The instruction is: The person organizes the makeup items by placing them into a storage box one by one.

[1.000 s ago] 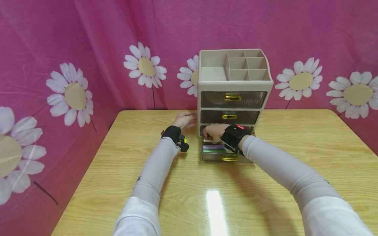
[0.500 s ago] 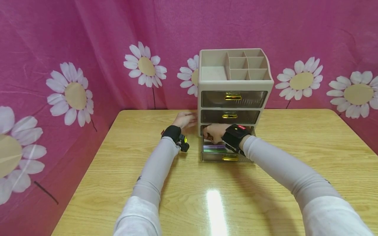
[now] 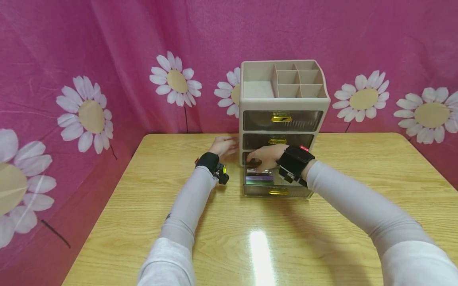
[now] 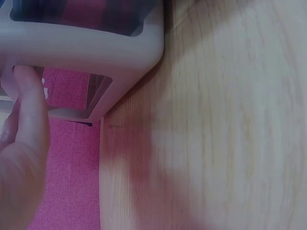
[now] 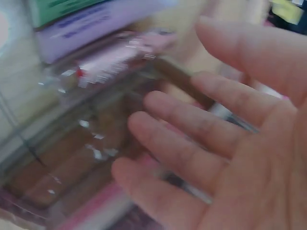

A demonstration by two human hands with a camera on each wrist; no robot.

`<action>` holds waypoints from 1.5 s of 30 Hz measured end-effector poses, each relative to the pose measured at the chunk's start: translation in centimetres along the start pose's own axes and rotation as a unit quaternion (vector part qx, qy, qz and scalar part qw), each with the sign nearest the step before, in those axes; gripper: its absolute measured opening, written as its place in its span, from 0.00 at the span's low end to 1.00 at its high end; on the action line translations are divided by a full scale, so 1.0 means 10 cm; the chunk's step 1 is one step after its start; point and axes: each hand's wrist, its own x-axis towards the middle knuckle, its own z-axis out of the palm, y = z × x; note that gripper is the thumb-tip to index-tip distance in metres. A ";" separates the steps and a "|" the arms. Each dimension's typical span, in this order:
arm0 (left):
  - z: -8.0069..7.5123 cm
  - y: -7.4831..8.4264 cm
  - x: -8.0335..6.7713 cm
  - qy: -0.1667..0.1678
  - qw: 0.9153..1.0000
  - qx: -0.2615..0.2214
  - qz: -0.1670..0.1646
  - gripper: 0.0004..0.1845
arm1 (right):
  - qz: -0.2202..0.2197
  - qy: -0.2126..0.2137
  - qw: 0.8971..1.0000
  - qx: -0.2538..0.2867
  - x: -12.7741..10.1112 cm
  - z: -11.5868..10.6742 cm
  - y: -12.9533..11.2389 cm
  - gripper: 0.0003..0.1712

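Note:
My left hand [image 3: 224, 146] rests against the left side of a beige desktop drawer organizer [image 3: 284, 104], its fingers stretched along the wall; the left wrist view shows the fingers [image 4: 31, 105] at an opening in that side. Over the pulled-out lower drawer [image 3: 261, 191] is my right hand [image 3: 266, 155], fingers spread and holding nothing. In the drawer lie a lavender box [image 5: 91, 29] with printing, a green box [image 5: 62, 10] and a shiny pink, clear-looking slim item [image 5: 120, 53], blurred. These lie just beyond my fingertips in the right wrist view.
Two upper drawers with gold handles [image 3: 282, 118] are closed. Open compartments [image 3: 299, 77] top the organizer. It stands on a wooden table [image 3: 161, 178] near its back edge, before a pink curtain [image 3: 200, 35] with daisies.
My right hand has lifted and drawn back a little to the right, its fingers loosening; the pink item shows more in the drawer. My left hand stays put.

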 end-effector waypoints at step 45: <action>-0.07 -0.08 0.12 -0.013 1.000 -0.010 0.004 0.18 | -0.052 0.426 0.881 -0.198 -0.83 1.35 -0.27 0.27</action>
